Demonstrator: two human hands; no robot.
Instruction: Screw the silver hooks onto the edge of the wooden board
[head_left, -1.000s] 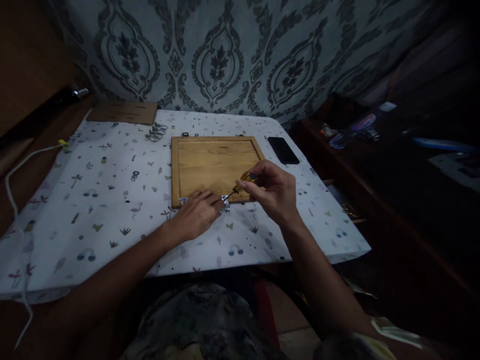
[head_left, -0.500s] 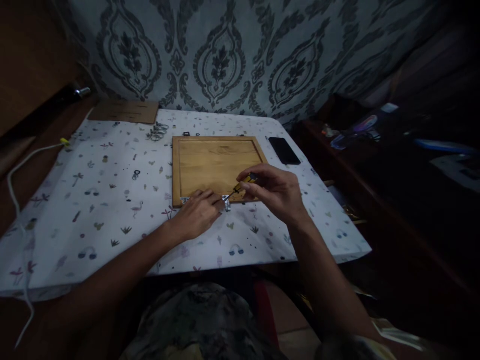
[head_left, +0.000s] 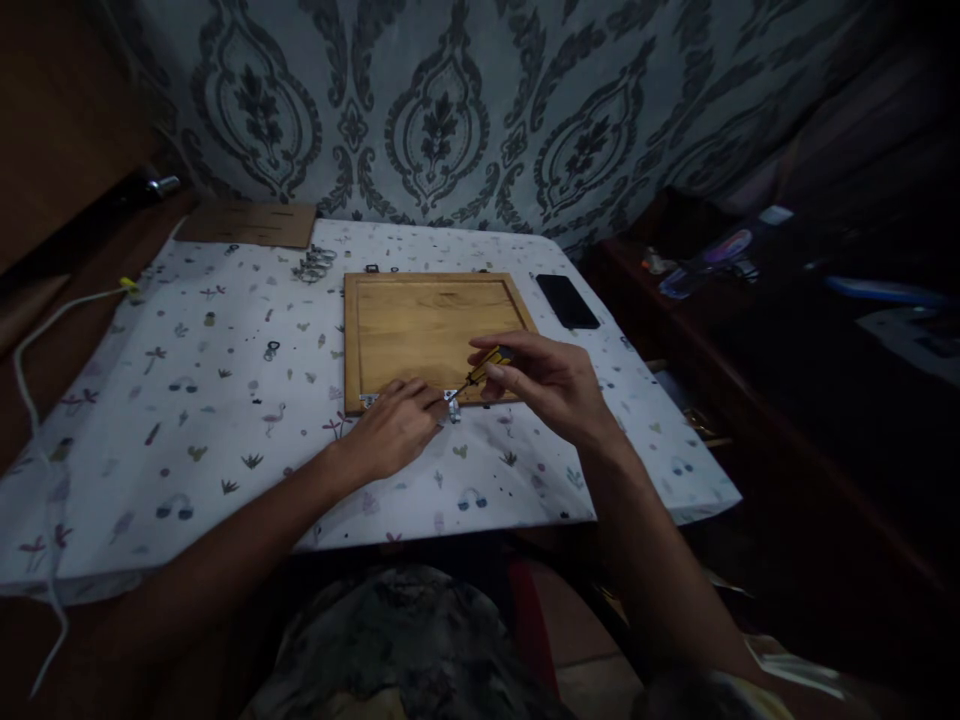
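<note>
Tabletop [head_left: 225,420]: covered by a white sheet printed with small coloured figures; it runs from the patterned wall to the near edge by the person's lap.
Wooden panel [head_left: 431,325]: lies flat right of the tabletop's centre, closer to the far edge than the near one; it has a raised border around a sunken middle.
Cardboard piece [head_left: 247,223]: lies flat at the far left corner, against the wall.
White cable [head_left: 45,320]: loops along and off the left edge.
Phone [head_left: 568,300]: dark, face up, just beside the panel's right side, near the far right corner.
Right hand [head_left: 547,385]: held over the panel's near right corner, thumb and fingertips pinching the screwdriver's handle, the other fingers curled loosely.
Left hand [head_left: 394,430]: rests palm down at the panel's near edge, fingers pressed together, tips on the wood just beside the bracket.
Metal fittings [head_left: 313,264]: a small heap off the panel's far left corner.
Screwdriver [head_left: 487,362]: yellow and black handle, tilted, tip slanting down and left to the bracket.
Bracket [head_left: 452,400]: small, silver, on the panel's near edge, between the two hands.
</note>
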